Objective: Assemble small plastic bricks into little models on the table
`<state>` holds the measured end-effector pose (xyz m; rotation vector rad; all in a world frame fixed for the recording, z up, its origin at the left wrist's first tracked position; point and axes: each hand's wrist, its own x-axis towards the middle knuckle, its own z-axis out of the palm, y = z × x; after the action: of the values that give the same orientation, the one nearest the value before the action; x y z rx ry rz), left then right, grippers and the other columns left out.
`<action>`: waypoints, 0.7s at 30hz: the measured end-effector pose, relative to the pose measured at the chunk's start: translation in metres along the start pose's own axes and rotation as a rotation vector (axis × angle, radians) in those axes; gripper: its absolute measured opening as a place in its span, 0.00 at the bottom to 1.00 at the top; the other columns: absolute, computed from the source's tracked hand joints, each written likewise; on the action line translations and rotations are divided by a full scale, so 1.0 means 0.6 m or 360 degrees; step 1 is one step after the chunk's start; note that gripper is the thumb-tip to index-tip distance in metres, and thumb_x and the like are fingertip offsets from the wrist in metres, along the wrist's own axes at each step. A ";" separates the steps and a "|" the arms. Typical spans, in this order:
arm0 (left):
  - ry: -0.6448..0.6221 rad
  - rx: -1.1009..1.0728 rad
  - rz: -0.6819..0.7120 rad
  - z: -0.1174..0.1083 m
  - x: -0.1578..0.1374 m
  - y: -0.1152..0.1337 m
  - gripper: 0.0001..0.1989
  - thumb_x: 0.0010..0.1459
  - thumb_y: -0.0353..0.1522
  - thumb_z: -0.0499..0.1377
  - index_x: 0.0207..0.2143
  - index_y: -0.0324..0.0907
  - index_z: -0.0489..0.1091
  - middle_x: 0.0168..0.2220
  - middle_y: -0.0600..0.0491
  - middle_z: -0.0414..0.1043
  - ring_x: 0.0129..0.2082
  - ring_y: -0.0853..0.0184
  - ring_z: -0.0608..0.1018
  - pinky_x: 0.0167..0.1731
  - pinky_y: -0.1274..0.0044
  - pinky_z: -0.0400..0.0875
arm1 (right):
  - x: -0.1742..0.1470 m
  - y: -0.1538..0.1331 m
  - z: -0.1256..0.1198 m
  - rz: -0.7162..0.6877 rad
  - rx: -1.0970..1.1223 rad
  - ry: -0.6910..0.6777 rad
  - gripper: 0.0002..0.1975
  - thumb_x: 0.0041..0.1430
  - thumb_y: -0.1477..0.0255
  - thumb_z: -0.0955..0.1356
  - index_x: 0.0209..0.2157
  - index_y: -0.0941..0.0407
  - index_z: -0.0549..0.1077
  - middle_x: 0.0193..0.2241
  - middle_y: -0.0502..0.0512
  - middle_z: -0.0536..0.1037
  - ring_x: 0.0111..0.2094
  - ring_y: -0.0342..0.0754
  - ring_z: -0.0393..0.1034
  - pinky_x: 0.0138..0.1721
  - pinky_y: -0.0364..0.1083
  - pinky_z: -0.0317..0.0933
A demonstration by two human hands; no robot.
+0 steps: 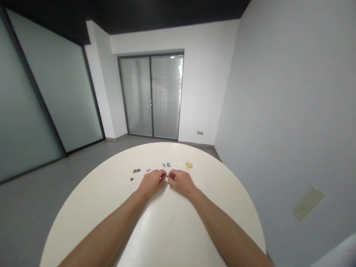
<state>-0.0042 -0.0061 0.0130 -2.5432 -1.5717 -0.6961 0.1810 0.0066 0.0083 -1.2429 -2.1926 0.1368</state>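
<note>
Over a round white table (172,237), two bare forearms (109,228) angle inward, the left hand (152,181) and right hand (182,180) curled and nearly meeting. Beyond the grip lie yellow pieces (189,165) to its right and dark pieces (138,170) to its left; both hands pinch a tiny tan piece (167,176) between them.

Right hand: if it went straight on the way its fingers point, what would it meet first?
Most likely the tiny tan piece between the fingertips, then at once the left hand facing it; exact depth is hard to judge.
</note>
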 end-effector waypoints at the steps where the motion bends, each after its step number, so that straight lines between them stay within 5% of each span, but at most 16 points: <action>1: -0.0001 0.0001 0.0001 0.000 0.000 0.000 0.10 0.65 0.33 0.49 0.43 0.45 0.69 0.38 0.52 0.76 0.39 0.66 0.76 0.37 0.77 0.65 | 0.000 0.000 0.000 -0.0002 -0.0003 -0.0007 0.06 0.59 0.67 0.67 0.34 0.53 0.75 0.31 0.50 0.79 0.32 0.44 0.70 0.34 0.42 0.57; 21: -0.0023 -0.0012 -0.0062 -0.004 0.000 0.003 0.11 0.65 0.34 0.50 0.43 0.45 0.70 0.39 0.50 0.76 0.39 0.65 0.77 0.37 0.76 0.65 | -0.001 0.005 0.001 -0.0043 0.0030 -0.0040 0.09 0.63 0.65 0.64 0.37 0.52 0.75 0.32 0.50 0.78 0.33 0.44 0.70 0.36 0.42 0.57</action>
<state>-0.0037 -0.0077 0.0155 -2.5353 -1.6300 -0.6907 0.1832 0.0078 0.0061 -1.2070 -2.2239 0.1625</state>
